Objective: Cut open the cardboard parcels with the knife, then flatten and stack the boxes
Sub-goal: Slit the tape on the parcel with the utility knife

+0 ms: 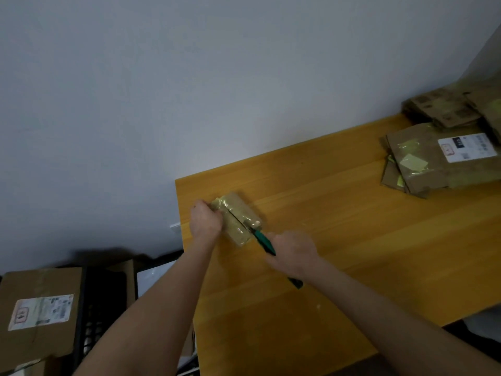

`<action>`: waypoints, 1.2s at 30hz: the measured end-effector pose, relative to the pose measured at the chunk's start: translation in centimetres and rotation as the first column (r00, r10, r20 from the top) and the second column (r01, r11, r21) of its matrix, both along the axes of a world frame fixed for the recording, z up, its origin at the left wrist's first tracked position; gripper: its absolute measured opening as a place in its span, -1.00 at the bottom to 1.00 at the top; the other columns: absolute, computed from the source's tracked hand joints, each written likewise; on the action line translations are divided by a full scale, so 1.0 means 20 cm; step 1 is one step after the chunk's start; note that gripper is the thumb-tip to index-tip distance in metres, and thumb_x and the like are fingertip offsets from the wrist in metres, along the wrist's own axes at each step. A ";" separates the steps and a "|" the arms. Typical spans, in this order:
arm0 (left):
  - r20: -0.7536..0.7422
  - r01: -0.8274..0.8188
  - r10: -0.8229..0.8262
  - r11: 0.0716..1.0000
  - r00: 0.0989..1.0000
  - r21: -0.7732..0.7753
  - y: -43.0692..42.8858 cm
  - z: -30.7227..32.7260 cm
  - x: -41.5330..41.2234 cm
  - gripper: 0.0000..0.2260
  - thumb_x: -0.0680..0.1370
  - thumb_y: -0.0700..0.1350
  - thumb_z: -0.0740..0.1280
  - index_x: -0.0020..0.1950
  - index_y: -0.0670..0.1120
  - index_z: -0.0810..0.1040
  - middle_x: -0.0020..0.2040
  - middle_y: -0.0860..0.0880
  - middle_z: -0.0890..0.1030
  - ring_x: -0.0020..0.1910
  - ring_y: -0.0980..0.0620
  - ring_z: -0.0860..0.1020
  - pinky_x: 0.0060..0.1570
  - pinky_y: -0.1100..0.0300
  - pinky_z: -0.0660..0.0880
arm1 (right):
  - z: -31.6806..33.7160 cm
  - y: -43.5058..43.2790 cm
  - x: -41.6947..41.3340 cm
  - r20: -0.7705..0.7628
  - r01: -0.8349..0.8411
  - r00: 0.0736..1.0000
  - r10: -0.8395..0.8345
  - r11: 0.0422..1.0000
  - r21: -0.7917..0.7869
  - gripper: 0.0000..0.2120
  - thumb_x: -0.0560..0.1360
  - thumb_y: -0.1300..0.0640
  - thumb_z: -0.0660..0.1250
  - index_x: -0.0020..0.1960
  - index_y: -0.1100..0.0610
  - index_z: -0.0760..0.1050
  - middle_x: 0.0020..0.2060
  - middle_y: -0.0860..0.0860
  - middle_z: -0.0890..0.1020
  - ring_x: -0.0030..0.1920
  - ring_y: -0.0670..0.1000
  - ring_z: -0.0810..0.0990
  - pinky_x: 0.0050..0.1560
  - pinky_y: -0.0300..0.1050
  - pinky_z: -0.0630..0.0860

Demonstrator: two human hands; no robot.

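Parcel [238, 218] first: one small one, wrapped in shiny tape, lying on the table [339, 226] near its far left corner, just inside the left edge. My left hand [206, 219] curls round its left end and pins it down. My right hand [294, 252] is wrapped tight round the green handle of the one knife [264, 241], and the blade runs along the middle of the parcel's top, tip pointing away from me.

Out to the right, well apart, two heaps of cardboard. The nearer pile [423, 161] is flattened, a few sheets deep, with a white label and tape scraps on top. The back heap [444, 109] sits against the wall, too blurred to count.

Down left, below the table, one labelled box [38, 308] sits beside one black crate [92, 308]; what the crate holds I can't make out.

Bare wood stretches between the parcel and the piles, and towards me.
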State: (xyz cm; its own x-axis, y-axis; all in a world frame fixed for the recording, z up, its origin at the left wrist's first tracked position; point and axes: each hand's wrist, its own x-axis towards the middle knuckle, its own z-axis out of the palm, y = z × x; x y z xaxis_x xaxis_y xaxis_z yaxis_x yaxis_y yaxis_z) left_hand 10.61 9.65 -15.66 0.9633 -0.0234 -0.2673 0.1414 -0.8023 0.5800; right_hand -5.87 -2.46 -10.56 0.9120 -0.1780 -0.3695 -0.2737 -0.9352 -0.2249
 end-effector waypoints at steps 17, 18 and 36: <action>-0.175 0.766 -0.808 0.431 0.563 0.477 0.06 0.03 -0.07 0.05 0.36 0.24 0.47 0.59 -0.01 -0.15 0.59 -0.03 -0.03 0.56 -0.13 -0.06 0.51 -0.14 -0.04 | -0.18 0.03 0.28 -0.265 0.561 0.726 -0.635 0.324 0.762 -0.74 0.63 0.07 0.14 0.12 0.25 0.47 -0.02 0.16 0.56 -0.09 0.06 0.50 -0.18 -0.10 0.39; -0.218 0.782 -0.823 0.363 0.524 0.507 0.04 0.02 -0.07 0.05 0.37 0.24 0.47 0.59 0.00 -0.17 0.59 -0.02 -0.03 0.56 -0.13 -0.07 0.51 -0.15 -0.06 | -0.18 0.02 0.28 -0.256 0.565 0.723 -0.642 0.336 0.753 -0.73 0.62 0.08 0.15 0.12 0.26 0.49 -0.03 0.16 0.56 -0.10 0.06 0.50 -0.14 -0.09 0.40; -0.216 0.716 -0.753 0.432 0.621 0.549 0.00 0.03 -0.07 -0.04 0.35 0.15 0.52 0.58 0.03 0.02 0.52 0.00 0.23 0.48 -0.11 0.20 0.42 -0.07 0.26 | -0.09 -0.04 -0.04 -0.035 0.300 0.951 -0.306 0.895 0.329 -0.53 0.60 0.00 0.12 0.51 -0.08 0.22 -0.33 -0.07 0.45 -0.42 -0.11 0.37 -0.47 -0.22 0.30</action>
State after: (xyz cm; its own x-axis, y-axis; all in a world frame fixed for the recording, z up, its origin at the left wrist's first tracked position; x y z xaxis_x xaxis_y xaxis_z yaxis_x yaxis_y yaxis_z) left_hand 9.23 9.66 -15.02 0.6669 -0.6035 -0.4372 -0.6720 -0.7406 -0.0028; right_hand -6.57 -3.32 -12.44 0.8397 -0.3190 -0.4395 -0.5257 -0.6807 -0.5102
